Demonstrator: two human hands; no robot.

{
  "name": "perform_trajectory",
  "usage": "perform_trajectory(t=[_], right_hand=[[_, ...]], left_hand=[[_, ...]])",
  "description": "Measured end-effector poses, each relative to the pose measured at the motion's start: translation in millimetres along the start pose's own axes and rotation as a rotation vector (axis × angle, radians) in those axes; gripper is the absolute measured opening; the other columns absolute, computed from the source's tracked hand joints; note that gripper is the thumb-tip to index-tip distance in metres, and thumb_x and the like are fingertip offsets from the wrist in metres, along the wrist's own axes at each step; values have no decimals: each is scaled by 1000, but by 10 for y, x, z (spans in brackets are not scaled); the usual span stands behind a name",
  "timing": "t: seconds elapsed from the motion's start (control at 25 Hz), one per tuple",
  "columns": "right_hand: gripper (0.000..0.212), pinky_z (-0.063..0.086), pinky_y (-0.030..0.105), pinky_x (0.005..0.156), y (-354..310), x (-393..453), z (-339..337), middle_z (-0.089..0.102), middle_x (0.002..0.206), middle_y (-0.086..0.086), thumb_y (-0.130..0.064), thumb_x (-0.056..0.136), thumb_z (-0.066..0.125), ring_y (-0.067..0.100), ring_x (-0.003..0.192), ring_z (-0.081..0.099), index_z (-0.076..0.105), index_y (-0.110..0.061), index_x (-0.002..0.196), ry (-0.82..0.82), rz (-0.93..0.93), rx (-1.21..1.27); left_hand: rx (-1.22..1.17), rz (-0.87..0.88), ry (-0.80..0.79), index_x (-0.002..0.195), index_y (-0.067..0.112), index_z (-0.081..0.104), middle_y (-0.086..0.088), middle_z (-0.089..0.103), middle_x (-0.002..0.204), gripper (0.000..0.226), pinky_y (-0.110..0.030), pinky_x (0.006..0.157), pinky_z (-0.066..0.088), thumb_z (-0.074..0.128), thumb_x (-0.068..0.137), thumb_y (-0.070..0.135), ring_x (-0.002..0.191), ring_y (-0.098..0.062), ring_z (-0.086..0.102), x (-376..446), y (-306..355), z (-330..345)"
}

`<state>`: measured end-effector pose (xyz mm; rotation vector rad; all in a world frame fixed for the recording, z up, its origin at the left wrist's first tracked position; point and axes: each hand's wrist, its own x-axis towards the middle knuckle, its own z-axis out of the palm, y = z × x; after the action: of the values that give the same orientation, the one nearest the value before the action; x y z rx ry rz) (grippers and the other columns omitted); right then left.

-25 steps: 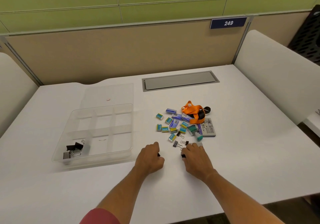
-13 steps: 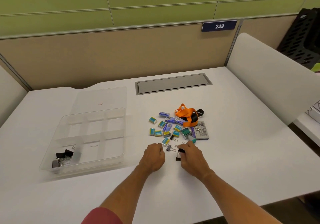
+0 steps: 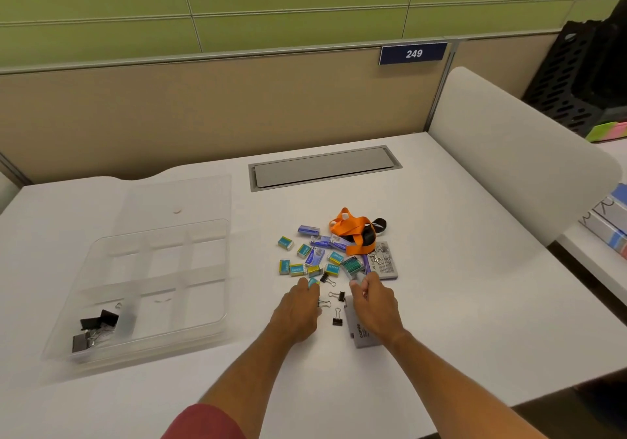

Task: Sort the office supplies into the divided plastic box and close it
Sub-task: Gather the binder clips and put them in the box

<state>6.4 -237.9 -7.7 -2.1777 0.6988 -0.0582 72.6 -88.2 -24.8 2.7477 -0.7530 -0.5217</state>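
The clear divided box [image 3: 217, 331] lies at the left with its lid [image 3: 176, 197] open flat behind it. Several black binder clips [image 3: 96, 326] sit in its front-left compartment. Right of it is a pile of small teal and purple boxes [image 3: 317, 259] and an orange lanyard [image 3: 353, 231]. My left hand [image 3: 298, 309] is curled at the pile's near edge. Its fingertips touch a teal box [image 3: 314, 282] and a small binder clip [image 3: 324, 303] pokes out by the thumb. My right hand [image 3: 373, 303] lies over a grey box [image 3: 359, 335], fingers bent down beside the pile. Loose clips [image 3: 337, 318] lie between my hands.
A second grey box [image 3: 385, 262] sits at the pile's right edge. A grey cable hatch [image 3: 322, 169] is set into the desk behind. A white divider [image 3: 502, 153] borders the right side, with a tan partition at the back.
Both hands have moved forward to the pile's near edge. The grey box now shows under my right hand. A clip that was at my right thumb lies free on the desk.
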Motion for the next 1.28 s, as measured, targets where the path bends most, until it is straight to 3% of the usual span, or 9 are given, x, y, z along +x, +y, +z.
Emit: perform_trajectory(t=[0.08,0.24,0.44,0.6,0.72,0.8,1.04,1.12,1.28], right_hand=[[5,51,35,67,-25,41,27,65,100,7,-24,99,42,22,84,64,45,-20,100,-49,-23,-38],[33,50,32,82,-67,111,91,60,124,9,-2,91,48,23,107,60,53,-20,118,-135,-71,-171],[27,49,34,83,-121,143,151,59,118,5,-25,89,55,21,104,57,55,-20,115,-152,-136,-425],[31,49,34,81,-136,156,210,57,117,6,-35,91,55,21,104,57,53,-18,115,-227,-129,-592],[25,50,32,78,-131,204,230,61,109,6,-32,91,56,20,97,59,54,-15,110,-199,-117,-505],[19,49,31,76,-125,221,209,61,104,5,-28,90,56,18,93,58,55,-15,103,-182,-113,-422],[8,45,35,62,-121,201,106,56,76,7,-15,81,55,20,73,53,48,-12,78,-104,-132,-208],[5,49,39,65,-112,209,85,57,79,7,-11,79,52,22,76,55,50,-12,84,-93,-107,-132],[30,47,37,84,-90,234,62,61,110,5,-16,88,49,25,100,58,56,-16,117,-93,-73,-119]], left_hand=[[-1,-9,7,125,12,46,-8,48,123,38,-33,90,47,54,94,33,107,-20,51,-2,-28,-10],[-29,25,32,114,15,48,-6,54,112,32,-32,86,46,56,90,34,97,-17,50,-41,-100,-32],[-80,-12,89,92,15,49,-5,59,88,34,-30,65,43,59,73,42,78,-18,50,-111,-160,-84],[-291,-44,123,85,14,52,-3,57,72,23,-28,59,39,56,73,34,68,-16,49,-131,-159,-75],[-399,-42,70,78,11,59,-5,54,65,20,-29,58,39,50,77,29,61,-15,46,-129,-158,-89],[-428,-60,46,68,10,53,-4,47,60,24,-31,57,34,42,75,30,59,-17,42,-117,-156,-85],[-355,-111,-48,67,9,50,-6,50,67,27,-32,59,36,43,91,22,64,-18,45,-68,-90,-36],[-353,-99,-55,61,15,42,-1,44,61,27,-29,55,31,48,87,20,60,-14,40,-72,-33,-37],[-282,-67,-75,64,14,44,0,43,62,28,-31,59,34,54,86,29,61,-14,41,-87,77,0]])
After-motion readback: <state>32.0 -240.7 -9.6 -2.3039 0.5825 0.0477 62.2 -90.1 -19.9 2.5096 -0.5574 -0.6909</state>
